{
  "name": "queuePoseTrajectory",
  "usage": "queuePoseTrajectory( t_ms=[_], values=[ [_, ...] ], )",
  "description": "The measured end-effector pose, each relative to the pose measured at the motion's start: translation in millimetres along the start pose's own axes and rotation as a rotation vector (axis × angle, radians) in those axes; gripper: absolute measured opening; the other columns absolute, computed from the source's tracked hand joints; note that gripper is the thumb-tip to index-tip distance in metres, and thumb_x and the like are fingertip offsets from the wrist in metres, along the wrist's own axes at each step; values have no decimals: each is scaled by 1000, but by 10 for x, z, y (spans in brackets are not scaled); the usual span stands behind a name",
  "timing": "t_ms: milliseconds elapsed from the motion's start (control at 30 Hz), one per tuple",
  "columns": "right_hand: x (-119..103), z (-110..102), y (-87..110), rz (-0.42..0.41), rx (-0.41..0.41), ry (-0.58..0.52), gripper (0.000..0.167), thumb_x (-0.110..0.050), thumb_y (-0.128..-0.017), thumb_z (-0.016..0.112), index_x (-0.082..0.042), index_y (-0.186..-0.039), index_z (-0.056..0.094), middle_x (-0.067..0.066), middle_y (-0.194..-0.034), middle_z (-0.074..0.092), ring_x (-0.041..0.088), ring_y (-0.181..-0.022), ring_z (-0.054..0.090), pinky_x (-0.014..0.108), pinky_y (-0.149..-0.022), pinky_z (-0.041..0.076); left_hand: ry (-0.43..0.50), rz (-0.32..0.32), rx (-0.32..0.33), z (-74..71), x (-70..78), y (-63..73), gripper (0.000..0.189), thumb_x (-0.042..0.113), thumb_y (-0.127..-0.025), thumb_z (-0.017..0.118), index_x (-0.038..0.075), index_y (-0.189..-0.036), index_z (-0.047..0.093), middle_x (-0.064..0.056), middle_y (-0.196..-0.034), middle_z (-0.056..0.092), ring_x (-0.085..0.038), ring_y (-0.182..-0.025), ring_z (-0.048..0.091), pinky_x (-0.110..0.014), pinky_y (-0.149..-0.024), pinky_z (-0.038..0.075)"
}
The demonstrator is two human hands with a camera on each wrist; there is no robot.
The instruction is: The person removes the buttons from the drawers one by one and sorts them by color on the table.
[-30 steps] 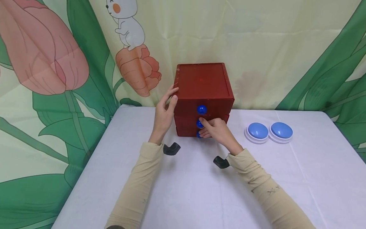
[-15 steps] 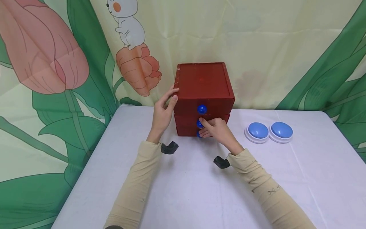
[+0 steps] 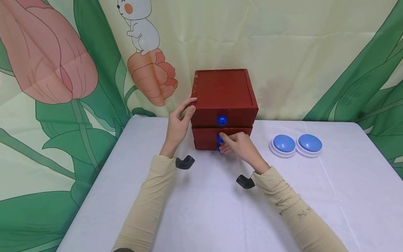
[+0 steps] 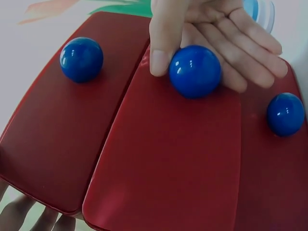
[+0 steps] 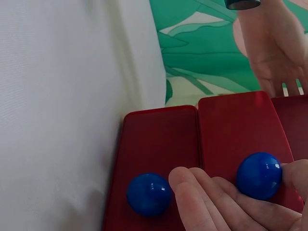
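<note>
A dark red drawer box [image 3: 221,87] stands on the table, with three drawers stacked one above another and a round blue knob on each. With thumb and fingers, my right hand [image 3: 240,144] pinches the middle knob [image 4: 195,72]. That middle drawer [image 4: 168,159] sits a little forward of the other two. My left hand [image 3: 179,127] rests against the box's left side, fingers extended along it. The top knob [image 3: 222,120] is free, and so is the bottom knob [image 5: 149,194], which my right fingers partly cover in the head view.
Two round blue push buttons [image 3: 284,144] with white bases lie side by side to the right of the box. Behind the white-covered table [image 3: 204,210] hangs a printed curtain [image 3: 283,70]. A black camera mount [image 3: 185,162] juts from the left wrist.
The middle drawer has come slightly out toward me, with my right hand on its knob. My left forearm has shifted a little to the left, its hand staying at the box.
</note>
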State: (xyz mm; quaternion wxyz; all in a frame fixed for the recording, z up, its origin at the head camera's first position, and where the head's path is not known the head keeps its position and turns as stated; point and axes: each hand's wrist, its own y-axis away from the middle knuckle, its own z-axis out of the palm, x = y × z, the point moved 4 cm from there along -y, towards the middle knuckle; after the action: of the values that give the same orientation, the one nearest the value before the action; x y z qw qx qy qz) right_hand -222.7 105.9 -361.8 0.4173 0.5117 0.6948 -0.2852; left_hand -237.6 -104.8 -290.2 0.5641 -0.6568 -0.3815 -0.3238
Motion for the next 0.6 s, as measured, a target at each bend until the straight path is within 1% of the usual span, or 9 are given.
queuePoseTrajectory(
  t_ms=[67, 300, 433, 600],
  values=[
    [4, 1, 11, -2, -2, 1, 55, -47, -102, 51, 1, -94, 77, 13, -84, 77, 31, -82, 75, 41, -87, 58, -5, -11, -9, 0, 92, 20, 35, 10, -102, 53, -2, -135, 58, -15, -154, 43, -22, -146, 35, -43, -115, 38],
    [13, 15, 62, 1, -7, 10, 56, -48, -101, 51, 0, -93, 78, 11, -84, 77, 31, -82, 75, 41, -86, 58, 13, -21, -25, -4, 71, 16, 36, 11, -103, 53, 0, -136, 57, -13, -155, 42, -21, -146, 35, -48, -115, 37],
    [14, 26, 92, 2, -5, 13, 56, -48, -101, 52, 0, -93, 78, 11, -85, 77, 31, -81, 75, 41, -83, 59, 15, -30, -28, -9, 59, 16, 36, 12, -103, 54, 0, -137, 57, -12, -155, 42, -21, -146, 35, -46, -115, 37],
    [15, 37, 129, -1, -10, 14, 54, -47, -101, 52, 1, -97, 77, 11, -86, 77, 31, -81, 75, 39, -82, 60, 9, -46, -38, -14, 61, 14, 37, 13, -103, 54, 1, -138, 56, -11, -156, 41, -21, -147, 35, -43, -115, 38]
  ],
)
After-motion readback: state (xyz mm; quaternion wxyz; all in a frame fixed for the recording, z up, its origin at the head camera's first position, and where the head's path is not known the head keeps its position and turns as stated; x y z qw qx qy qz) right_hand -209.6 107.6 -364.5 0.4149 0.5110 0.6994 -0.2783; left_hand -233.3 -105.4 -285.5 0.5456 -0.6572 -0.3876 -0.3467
